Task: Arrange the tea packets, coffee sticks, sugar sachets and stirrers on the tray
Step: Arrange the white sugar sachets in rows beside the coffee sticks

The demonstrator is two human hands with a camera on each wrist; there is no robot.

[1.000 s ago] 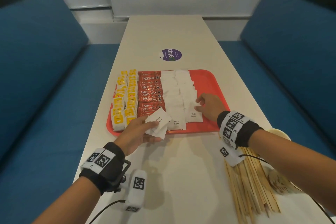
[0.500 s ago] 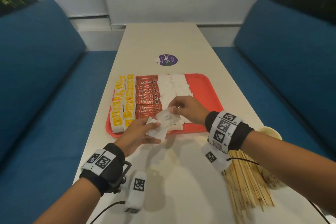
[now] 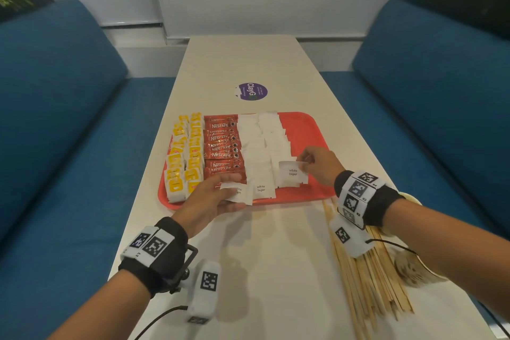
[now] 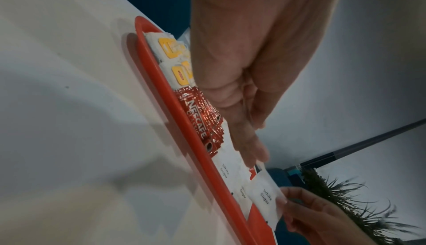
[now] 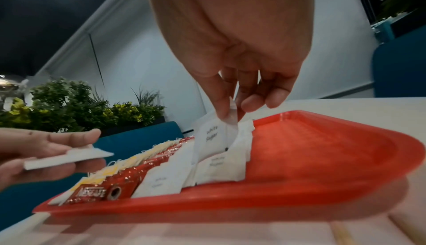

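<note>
Pinching one white sugar sachet (image 3: 293,172) by its far corner between thumb and fingertips, the right hand (image 3: 320,164) holds it tilted just above the near end of the right sugar column on the red tray (image 3: 302,130). The left hand (image 3: 212,199) hovers over the tray's near edge, its grip closed on a thin stack of spare sachets (image 3: 238,193) held flat between thumb and fingers.

Judging by the layout, the task looks well past halfway. Yellow tea packets (image 3: 183,157) fill two columns along the tray's left side, red coffee sticks (image 3: 223,146) lie stacked in a column beside them, and two columns of laid sugar sachets (image 3: 262,146) run next to those. The right part of the tray is bare red plastic.

What appears left is the sachet in the right grip, the few in the left, and all the wooden stirrers (image 3: 367,270), which lie in a loose bundle on the bench (image 3: 262,270) under the right forearm, off the tray. A pale round object (image 3: 414,273) beside them is partly hidden; what it is cannot be told.
</note>
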